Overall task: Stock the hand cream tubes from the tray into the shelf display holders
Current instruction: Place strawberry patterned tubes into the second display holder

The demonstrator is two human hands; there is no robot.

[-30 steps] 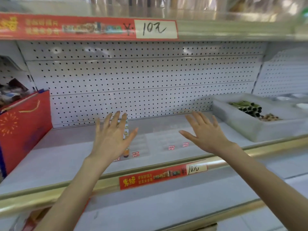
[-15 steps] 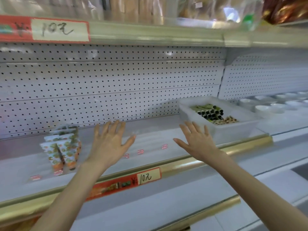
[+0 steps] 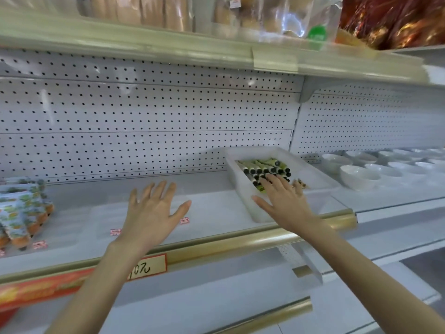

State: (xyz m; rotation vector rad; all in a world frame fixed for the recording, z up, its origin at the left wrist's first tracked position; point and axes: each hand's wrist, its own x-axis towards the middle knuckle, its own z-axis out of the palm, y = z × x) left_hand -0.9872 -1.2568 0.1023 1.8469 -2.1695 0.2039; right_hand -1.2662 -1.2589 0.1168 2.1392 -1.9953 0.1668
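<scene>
While the right hand reaches over the near rim of the translucent white plastic tray on the shelf, its fingers lie spread and flat above the green hand cream tubes with black caps heaped inside, and nothing is gripped yet. Well to the left, the left hand hovers palm-down with fingers splayed over the clear plastic display holders, which look bare here; orange-and-white patterned tubes already stand at the far left. In the head view, the only one given, this reads as the picking-up step. Next, the right fingers would need to close round one tube's body, lift it clear of its neighbours and carry it left to a holder slot.
</scene>
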